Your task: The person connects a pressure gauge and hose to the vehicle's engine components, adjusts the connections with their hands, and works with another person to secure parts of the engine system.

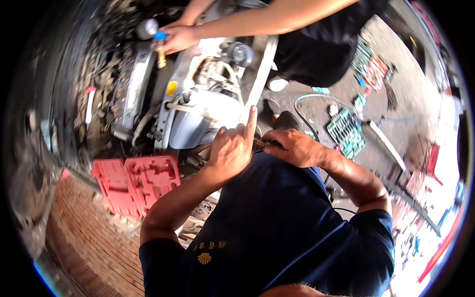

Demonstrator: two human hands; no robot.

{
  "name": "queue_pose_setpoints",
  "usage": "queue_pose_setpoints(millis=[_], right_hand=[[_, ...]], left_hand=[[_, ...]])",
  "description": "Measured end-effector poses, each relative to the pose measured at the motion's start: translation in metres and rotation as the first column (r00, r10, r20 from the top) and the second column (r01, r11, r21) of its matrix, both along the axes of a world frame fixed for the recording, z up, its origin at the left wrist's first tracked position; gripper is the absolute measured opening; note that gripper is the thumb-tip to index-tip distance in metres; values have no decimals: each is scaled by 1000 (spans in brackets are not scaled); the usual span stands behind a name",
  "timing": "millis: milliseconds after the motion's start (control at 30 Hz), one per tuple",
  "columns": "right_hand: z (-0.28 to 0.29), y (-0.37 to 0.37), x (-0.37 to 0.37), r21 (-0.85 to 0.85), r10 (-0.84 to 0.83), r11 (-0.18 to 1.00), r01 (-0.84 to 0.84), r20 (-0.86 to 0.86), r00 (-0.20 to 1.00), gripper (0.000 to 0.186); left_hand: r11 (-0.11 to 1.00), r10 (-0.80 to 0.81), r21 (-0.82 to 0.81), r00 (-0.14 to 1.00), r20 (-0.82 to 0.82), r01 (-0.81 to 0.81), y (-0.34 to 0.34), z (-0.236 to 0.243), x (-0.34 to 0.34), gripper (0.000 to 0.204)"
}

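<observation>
Back uppermost, my left hand [231, 152] stretches its index finger forward, while the other fingers are partly curled. Nothing shows in it. My right hand [297, 147] is closed at the front of my dark blue shirt [277, 198], its fingers bent round a small dark thing with a brass-coloured bit beside the fingertips; its kind is hidden. Ahead of my left hand lies a vehicle's opened front, with a grey-white plastic tank [190, 126] and a pale metal bar [262, 74]. A co-worker's hands [180, 38] hold a round gauge [147, 28] with a blue and brass fitting.
An open red moulded case [136, 183] lies at left, beside brick paving [94, 222]. The co-worker, in black trousers [316, 54], stands ahead. On the floor at right are a green socket set [346, 132], another tool case [368, 64] and a thin hose [297, 101].
</observation>
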State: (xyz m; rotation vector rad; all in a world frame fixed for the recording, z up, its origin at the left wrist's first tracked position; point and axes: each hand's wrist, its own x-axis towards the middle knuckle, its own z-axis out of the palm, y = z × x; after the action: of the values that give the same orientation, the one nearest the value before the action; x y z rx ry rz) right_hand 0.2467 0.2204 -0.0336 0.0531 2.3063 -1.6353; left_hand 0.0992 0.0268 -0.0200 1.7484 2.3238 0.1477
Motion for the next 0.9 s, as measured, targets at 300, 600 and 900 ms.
queue_pose_setpoints(millis=[300, 600, 900], right_hand=[[30, -11, 129, 261, -143, 957, 129, 35, 989, 38], [12, 64, 188, 453, -110, 886, 104, -13, 994, 33], [-233, 252, 355, 748, -709, 597, 288, 325, 626, 31]], left_hand=[[973, -171, -36, 810, 561, 230, 33, -37, 79, 32], [918, 4, -282, 705, 710, 279, 111, -56, 141, 27], [979, 171, -64, 611, 773, -194, 124, -176, 144, 37]])
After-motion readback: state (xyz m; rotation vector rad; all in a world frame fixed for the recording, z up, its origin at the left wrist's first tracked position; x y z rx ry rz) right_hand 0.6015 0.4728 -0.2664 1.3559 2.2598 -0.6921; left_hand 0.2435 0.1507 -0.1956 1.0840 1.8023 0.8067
